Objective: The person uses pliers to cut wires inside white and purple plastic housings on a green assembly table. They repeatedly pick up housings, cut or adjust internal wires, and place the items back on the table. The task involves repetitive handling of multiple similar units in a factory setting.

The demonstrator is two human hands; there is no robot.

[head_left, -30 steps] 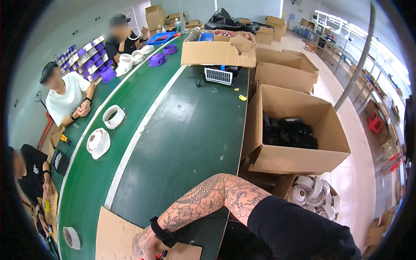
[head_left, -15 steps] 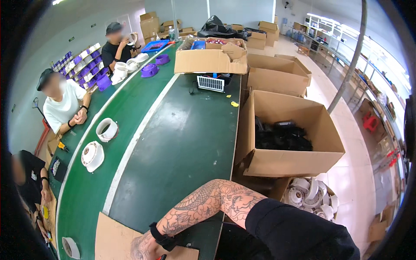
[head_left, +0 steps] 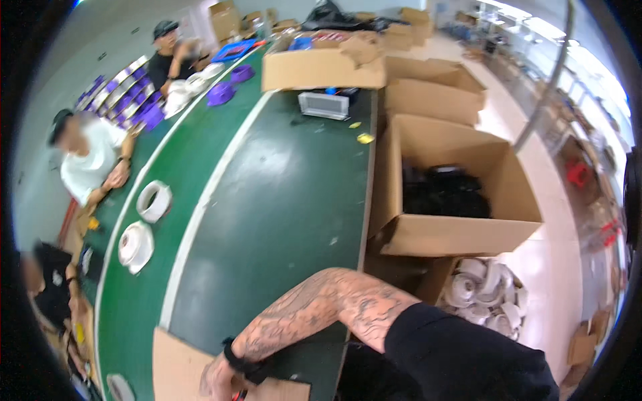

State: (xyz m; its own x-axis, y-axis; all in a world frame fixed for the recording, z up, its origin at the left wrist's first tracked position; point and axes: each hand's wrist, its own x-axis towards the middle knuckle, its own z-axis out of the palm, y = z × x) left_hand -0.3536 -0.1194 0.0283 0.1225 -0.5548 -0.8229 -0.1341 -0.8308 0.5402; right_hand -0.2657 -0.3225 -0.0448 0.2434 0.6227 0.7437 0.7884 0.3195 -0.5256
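Observation:
My right hand [head_left: 219, 382] is at the lower edge, over a flat cardboard sheet [head_left: 175, 364] on the green worktable [head_left: 281, 200]. Its fingers look curled, and a small red-and-black piece shows beside them; the frame edge cuts off the rest, so its kind cannot be made out. A black band circles the wrist. My left hand is out of sight. On the green belt to the left lie a white ring-shaped housing [head_left: 154, 201] and a white domed housing [head_left: 136, 246]. Another white part [head_left: 120, 387] lies near the bottom edge.
An open carton [head_left: 461, 234] of black items stands right of the table, above a box of white housings [head_left: 491, 294]. A wide carton [head_left: 324, 72] and a white grille-like panel [head_left: 324, 105] sit at the far end. Several people sit along the belt's left side, near purple housings [head_left: 221, 94].
The whole view has shifted and blurred slightly, with far things now higher in the picture. My right hand stays over the cardboard sheet.

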